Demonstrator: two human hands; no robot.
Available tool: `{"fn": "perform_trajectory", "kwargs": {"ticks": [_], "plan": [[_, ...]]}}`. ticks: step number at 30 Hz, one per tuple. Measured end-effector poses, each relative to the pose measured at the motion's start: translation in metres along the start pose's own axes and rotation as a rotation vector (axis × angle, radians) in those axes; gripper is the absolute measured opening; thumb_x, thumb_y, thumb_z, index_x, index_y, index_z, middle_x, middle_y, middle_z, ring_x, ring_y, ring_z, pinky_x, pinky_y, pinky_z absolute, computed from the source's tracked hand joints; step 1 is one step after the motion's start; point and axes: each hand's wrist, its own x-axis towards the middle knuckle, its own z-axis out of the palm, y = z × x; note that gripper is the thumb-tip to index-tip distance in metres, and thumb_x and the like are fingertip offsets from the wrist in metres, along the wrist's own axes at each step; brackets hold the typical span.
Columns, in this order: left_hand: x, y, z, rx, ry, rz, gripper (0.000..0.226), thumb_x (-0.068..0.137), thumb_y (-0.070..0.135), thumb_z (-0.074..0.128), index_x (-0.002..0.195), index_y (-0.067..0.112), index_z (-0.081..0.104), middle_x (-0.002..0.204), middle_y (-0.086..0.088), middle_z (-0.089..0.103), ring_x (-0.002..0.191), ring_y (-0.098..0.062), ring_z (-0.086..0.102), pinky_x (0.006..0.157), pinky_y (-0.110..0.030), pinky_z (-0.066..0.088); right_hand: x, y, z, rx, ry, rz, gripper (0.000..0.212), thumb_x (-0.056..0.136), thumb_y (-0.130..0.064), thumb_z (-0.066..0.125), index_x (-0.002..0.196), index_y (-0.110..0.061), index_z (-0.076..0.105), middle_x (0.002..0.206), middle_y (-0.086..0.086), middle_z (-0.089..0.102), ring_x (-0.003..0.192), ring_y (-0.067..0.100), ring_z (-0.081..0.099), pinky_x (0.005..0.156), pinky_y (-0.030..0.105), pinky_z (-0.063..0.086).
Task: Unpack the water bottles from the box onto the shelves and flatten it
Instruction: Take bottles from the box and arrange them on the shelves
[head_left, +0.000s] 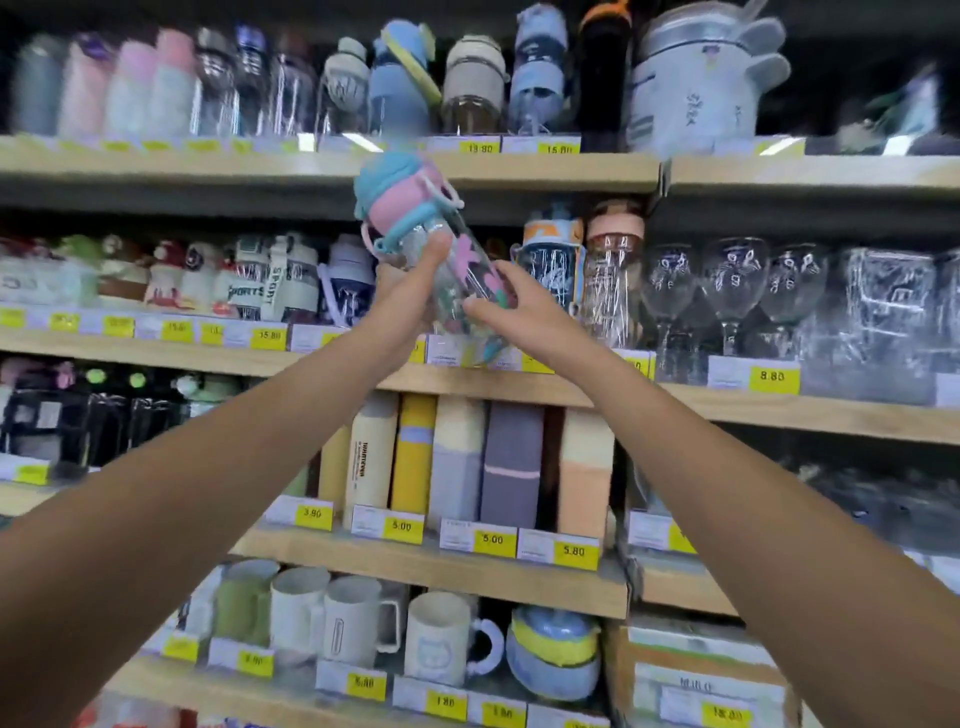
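Note:
I hold a clear water bottle (457, 270) with a blue and pink lid, tilted to the left, in front of the second shelf (156, 351). My left hand (410, 291) grips its left side with the thumb up near the lid. My right hand (511, 312) wraps the lower right of the bottle. The bottle's base hovers just above the shelf edge in a gap between other bottles. The box is out of view.
The top shelf (519, 166) carries several bottles and a large grey jug (696, 83). Wine glasses (732, 291) stand right of the gap. Lower shelves hold boxed flasks (457, 457) and mugs (353, 623). Yellow price tags line every shelf edge.

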Motion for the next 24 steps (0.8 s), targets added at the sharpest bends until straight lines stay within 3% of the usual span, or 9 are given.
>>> {"fn": "perform_trajectory", "kwargs": {"ticks": [2, 4, 8, 11, 13, 15, 17, 19, 24], "plan": [[0.020, 0.000, 0.000, 0.019, 0.038, 0.082, 0.070, 0.085, 0.041, 0.065, 0.139, 0.010, 0.031, 0.134, -0.007, 0.054, 0.116, -0.021, 0.059, 0.095, -0.041, 0.050, 0.015, 0.006, -0.002, -0.024, 0.012, -0.031, 0.046, 0.085, -0.022, 0.065, 0.128, -0.018, 0.049, 0.111, -0.009, 0.060, 0.097, 0.004, 0.058, 0.084, 0.017, 0.047], [0.036, -0.001, 0.001, 0.102, 0.070, 0.136, 0.085, 0.078, 0.048, 0.067, 0.141, 0.010, 0.024, 0.140, -0.004, 0.046, 0.127, -0.020, 0.049, 0.106, -0.037, 0.040, 0.031, 0.013, -0.001, -0.061, 0.071, -0.059, 0.043, 0.084, -0.022, 0.065, 0.125, -0.019, 0.051, 0.102, -0.015, 0.060, 0.089, -0.004, 0.057, 0.076, 0.009, 0.046], [0.054, -0.015, 0.002, 0.260, 0.077, 0.223, 0.084, 0.085, 0.041, 0.065, 0.144, 0.009, 0.013, 0.142, -0.004, 0.043, 0.126, -0.016, 0.045, 0.098, -0.023, 0.035, 0.048, 0.027, 0.004, -0.117, 0.226, -0.074, 0.033, 0.085, -0.016, 0.062, 0.118, -0.013, 0.059, 0.103, -0.004, 0.062, 0.093, 0.009, 0.058, 0.085, 0.021, 0.046], [0.066, -0.029, 0.001, 0.324, 0.054, 0.266, 0.086, 0.083, 0.036, 0.069, 0.143, 0.008, 0.014, 0.142, -0.007, 0.040, 0.126, -0.018, 0.044, 0.098, -0.019, 0.035, 0.051, 0.038, 0.010, -0.170, 0.291, -0.093, 0.028, 0.086, -0.010, 0.059, 0.114, -0.008, 0.061, 0.094, -0.006, 0.062, 0.083, 0.007, 0.059, 0.079, 0.014, 0.046], [0.071, -0.036, 0.002, 0.325, 0.030, 0.279, 0.087, 0.082, 0.036, 0.069, 0.143, 0.008, 0.014, 0.142, -0.005, 0.039, 0.125, -0.015, 0.044, 0.094, -0.016, 0.035, 0.052, 0.043, 0.014, -0.182, 0.292, -0.070, 0.033, 0.085, -0.009, 0.060, 0.118, -0.008, 0.058, 0.096, -0.004, 0.062, 0.082, 0.009, 0.060, 0.080, 0.019, 0.048], [0.075, -0.040, 0.004, 0.347, 0.010, 0.290, 0.090, 0.082, 0.039, 0.069, 0.144, 0.010, 0.011, 0.144, -0.004, 0.038, 0.126, -0.015, 0.044, 0.097, -0.019, 0.037, 0.053, 0.046, 0.018, -0.210, 0.301, -0.047, 0.038, 0.084, -0.012, 0.062, 0.122, -0.010, 0.055, 0.106, 0.003, 0.064, 0.089, 0.014, 0.060, 0.083, 0.026, 0.048], [0.079, -0.044, 0.001, 0.390, -0.015, 0.291, 0.093, 0.079, 0.043, 0.070, 0.144, 0.010, 0.011, 0.144, -0.005, 0.038, 0.127, -0.019, 0.045, 0.103, -0.028, 0.039, 0.054, 0.047, 0.025, -0.269, 0.318, -0.029, 0.040, 0.084, -0.016, 0.064, 0.123, -0.011, 0.054, 0.110, 0.004, 0.065, 0.092, 0.014, 0.058, 0.077, 0.021, 0.042], [0.084, -0.049, -0.002, 0.419, -0.035, 0.296, 0.094, 0.078, 0.043, 0.070, 0.144, 0.010, 0.011, 0.142, -0.004, 0.038, 0.125, -0.017, 0.044, 0.101, -0.027, 0.037, 0.054, 0.048, 0.030, -0.318, 0.320, -0.010, 0.040, 0.085, -0.018, 0.064, 0.122, -0.012, 0.054, 0.107, 0.004, 0.064, 0.091, 0.013, 0.057, 0.071, 0.020, 0.036], [0.095, -0.066, -0.008, 0.442, -0.059, 0.228, 0.091, 0.079, 0.043, 0.070, 0.142, 0.009, 0.013, 0.135, -0.003, 0.043, 0.121, -0.018, 0.047, 0.096, -0.027, 0.039, 0.050, 0.050, 0.041, -0.386, 0.315, -0.011, 0.021, 0.084, -0.019, 0.060, 0.102, -0.010, 0.056, 0.098, 0.007, 0.062, 0.089, 0.024, 0.058, 0.078, 0.039, 0.048]]}}
